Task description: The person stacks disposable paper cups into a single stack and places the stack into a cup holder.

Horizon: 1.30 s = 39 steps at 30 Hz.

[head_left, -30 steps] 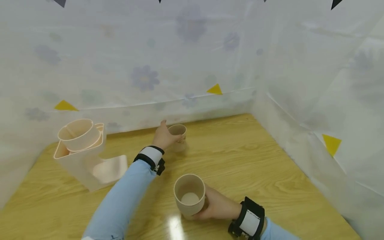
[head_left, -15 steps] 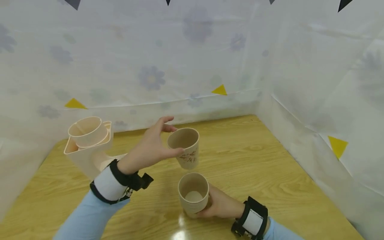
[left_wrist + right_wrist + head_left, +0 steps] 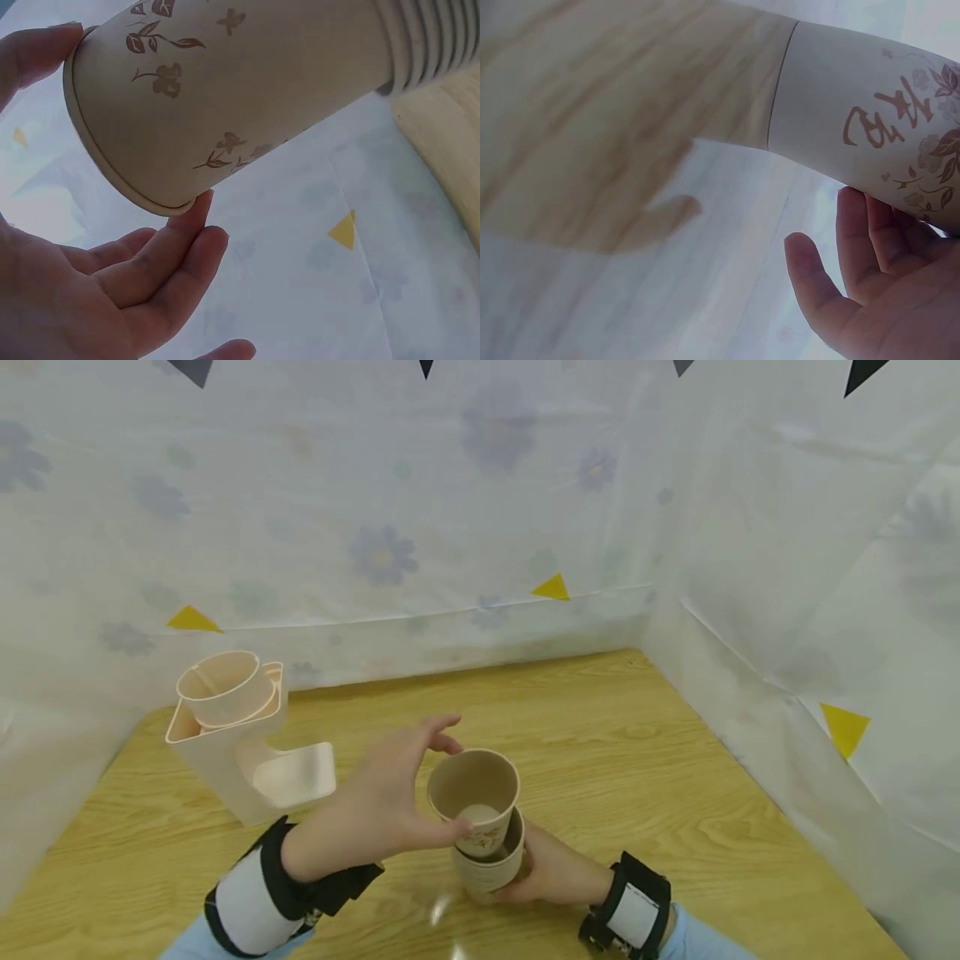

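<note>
My left hand [image 3: 378,806] pinches a beige paper cup [image 3: 486,841] at its rim, between thumb and fingertips. Brown leaves and flowers decorate this paper cup [image 3: 247,82], as the left wrist view shows. Its lower part sits inside the mouth of a stack of paper cups [image 3: 482,873], slightly tilted above it. Several nested rims [image 3: 431,41] of that stack show in the left wrist view. My right hand [image 3: 553,864] grips the stack from the right side. From the right wrist, its fingers [image 3: 855,240] are seen curled against the printed wall of the outer cup [image 3: 817,97].
At the left back of the wood-grain table [image 3: 585,735] stands a cream plastic holder [image 3: 225,768] with a low projecting tray [image 3: 300,774]. A round cream cup-like container [image 3: 228,693] sits in its top. Pale flowered sheeting [image 3: 450,510] hangs behind and to the right.
My left hand has picked up the paper cup from the back of the table and brought it toward me, down into the stack's mouth. My right hand has held the stack nearly still.
</note>
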### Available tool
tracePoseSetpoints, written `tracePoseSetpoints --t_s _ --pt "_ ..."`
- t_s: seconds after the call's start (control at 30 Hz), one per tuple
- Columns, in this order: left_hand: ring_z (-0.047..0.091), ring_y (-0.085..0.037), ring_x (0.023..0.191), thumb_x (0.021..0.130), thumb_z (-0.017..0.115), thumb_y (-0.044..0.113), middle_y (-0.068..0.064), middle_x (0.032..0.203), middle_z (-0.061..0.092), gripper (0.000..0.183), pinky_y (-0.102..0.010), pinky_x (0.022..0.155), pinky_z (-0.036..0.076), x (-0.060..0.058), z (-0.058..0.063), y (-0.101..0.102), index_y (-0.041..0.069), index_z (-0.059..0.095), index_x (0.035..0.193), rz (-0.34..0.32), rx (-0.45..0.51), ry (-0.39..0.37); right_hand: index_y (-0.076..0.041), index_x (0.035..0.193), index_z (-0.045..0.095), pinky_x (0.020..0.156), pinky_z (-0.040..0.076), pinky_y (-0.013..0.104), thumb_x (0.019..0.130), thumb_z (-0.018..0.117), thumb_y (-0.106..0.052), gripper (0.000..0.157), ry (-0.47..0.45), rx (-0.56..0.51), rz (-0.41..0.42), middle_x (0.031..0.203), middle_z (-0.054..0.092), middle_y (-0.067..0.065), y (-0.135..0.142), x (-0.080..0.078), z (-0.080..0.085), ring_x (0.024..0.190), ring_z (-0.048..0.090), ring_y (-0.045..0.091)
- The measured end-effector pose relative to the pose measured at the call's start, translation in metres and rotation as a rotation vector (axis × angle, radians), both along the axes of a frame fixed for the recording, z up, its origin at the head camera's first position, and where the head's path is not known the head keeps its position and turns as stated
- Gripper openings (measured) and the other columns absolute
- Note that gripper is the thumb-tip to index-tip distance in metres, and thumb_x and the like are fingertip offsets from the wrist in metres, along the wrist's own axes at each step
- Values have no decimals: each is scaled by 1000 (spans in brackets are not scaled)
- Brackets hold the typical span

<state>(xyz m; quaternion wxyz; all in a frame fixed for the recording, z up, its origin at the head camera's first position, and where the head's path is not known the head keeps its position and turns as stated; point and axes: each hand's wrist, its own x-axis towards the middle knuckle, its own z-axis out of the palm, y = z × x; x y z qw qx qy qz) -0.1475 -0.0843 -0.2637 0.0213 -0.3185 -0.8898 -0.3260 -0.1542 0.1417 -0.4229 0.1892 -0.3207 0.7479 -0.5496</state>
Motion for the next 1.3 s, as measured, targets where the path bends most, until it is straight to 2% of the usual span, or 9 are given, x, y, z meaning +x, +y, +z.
tracePoseSetpoints --t_s 0.13,0.27,0.47,0.6,0.8,1.03,1.17,1.3 --pt "50 -31 113 66 80 32 -5 114 64 91 -56 97 37 1 -11 4 0 38 140 1 -28 14 -8 139 33 106 32 53 76 73 -16 75 -8 -4 -3 135 51 14 0 1 1 123 47 23" --pt "49 -29 111 65 80 32 -5 113 63 91 -52 95 39 2 -19 8 0 39 140 3 -45 0 -8 140 32 105 33 54 76 73 -14 76 -20 -14 -4 135 50 15 0 1 1 122 47 23" --pt "50 -30 109 66 79 30 -6 111 63 86 -51 93 42 1 -32 14 0 41 137 -8 -50 -41 -9 139 35 104 35 48 75 74 -12 76 -24 -24 -13 132 51 15 0 1 -1 119 49 22" --pt "52 -33 109 66 79 27 -10 112 62 86 -52 92 43 1 -40 14 -1 40 138 -23 -32 -65 -9 140 34 104 34 51 74 75 -13 78 -34 -15 -28 133 50 15 0 2 -1 120 48 25" --pt "52 -29 110 67 79 25 -12 117 60 87 -47 89 47 3 -48 15 -1 38 139 -29 -15 -136 -7 140 33 104 33 56 72 76 -15 80 -20 14 -46 135 49 15 0 2 0 122 45 30" --pt "48 -31 115 68 78 24 -14 120 58 87 -50 92 45 6 -54 11 -4 36 140 -1 23 -178 -8 138 36 103 34 55 71 77 -15 79 16 23 -34 134 50 13 -4 -2 -1 121 46 28" --pt "45 -32 122 70 78 28 -16 129 54 91 -53 98 42 5 -62 9 -2 32 143 -14 49 -201 -10 139 36 103 34 55 71 78 -17 80 23 21 -46 134 51 12 -2 -3 -3 121 47 27" --pt "38 -35 130 71 77 36 -24 142 43 100 -57 104 37 3 -77 8 -5 25 146 -51 68 -252 -14 141 36 103 34 55 71 79 -19 83 18 28 -72 135 51 9 4 -2 -1 122 46 25"
